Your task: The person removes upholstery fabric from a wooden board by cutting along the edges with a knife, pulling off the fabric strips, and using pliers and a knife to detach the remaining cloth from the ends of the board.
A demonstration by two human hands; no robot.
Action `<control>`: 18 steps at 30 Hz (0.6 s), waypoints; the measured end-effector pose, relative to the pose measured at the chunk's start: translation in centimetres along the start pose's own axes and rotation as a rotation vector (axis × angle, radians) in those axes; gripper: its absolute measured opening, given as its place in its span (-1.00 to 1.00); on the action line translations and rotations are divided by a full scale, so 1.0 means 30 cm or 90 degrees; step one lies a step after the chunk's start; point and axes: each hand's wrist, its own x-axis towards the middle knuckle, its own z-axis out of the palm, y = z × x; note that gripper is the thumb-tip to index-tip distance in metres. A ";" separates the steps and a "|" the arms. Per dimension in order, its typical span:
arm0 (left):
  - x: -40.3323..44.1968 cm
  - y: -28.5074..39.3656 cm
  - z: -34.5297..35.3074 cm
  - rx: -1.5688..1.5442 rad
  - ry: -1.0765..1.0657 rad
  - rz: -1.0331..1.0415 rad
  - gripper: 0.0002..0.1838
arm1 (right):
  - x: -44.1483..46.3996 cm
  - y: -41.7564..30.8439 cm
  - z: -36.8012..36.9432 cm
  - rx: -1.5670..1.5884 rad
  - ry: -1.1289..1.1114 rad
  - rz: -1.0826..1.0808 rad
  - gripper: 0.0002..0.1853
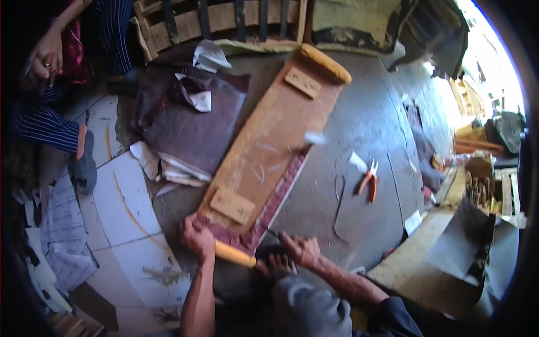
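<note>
A long brown panel point(264, 146) lies slanted on the dark work surface, with yellow foam point(236, 254) at its near end. Maroon fabric point(281, 194) is folded over its right edge and near corner. At the near left corner, my left hand point(199, 238) is closed on the fabric-covered edge. My right hand point(301, 250) grips a thin dark pointed tool point(272, 231), its tip by the fabric at the right edge; its exact kind is unclear. Bare toes point(277, 263) show beside the panel's near end. Two small wooden blocks point(232, 205) sit on the panel.
Orange-handled pliers point(368, 182) and a dark cord point(340, 210) lie to the right. Folded maroon material point(191, 123) lies left of the panel. A slatted wooden frame point(224, 22) stands behind. Another person's hand point(48, 56) and striped trousers point(48, 129) are at upper left.
</note>
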 end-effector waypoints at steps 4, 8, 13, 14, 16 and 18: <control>0.006 -0.047 0.033 -0.012 -0.001 -0.021 -0.78 | -0.034 0.001 0.113 -0.018 0.097 -0.020 -0.32; 0.016 -0.057 0.029 -0.003 -0.016 -0.018 -0.77 | -0.053 -0.042 0.073 0.015 0.166 -0.004 -0.42; 0.025 -0.021 0.000 -0.013 -0.037 -0.047 -0.77 | -0.025 -0.063 -0.124 0.127 0.046 0.106 -0.70; 0.016 -0.024 -0.006 -0.012 -0.047 -0.038 -0.78 | -0.019 -0.047 -0.127 0.162 0.061 0.101 -0.70; 0.006 -0.022 -0.001 -0.034 -0.026 -0.036 -0.79 | 0.004 -0.040 -0.165 0.249 0.039 0.141 -0.69; 0.011 -0.016 0.007 -0.054 -0.002 -0.031 -0.80 | 0.024 -0.045 -0.203 0.294 -0.004 0.184 -0.67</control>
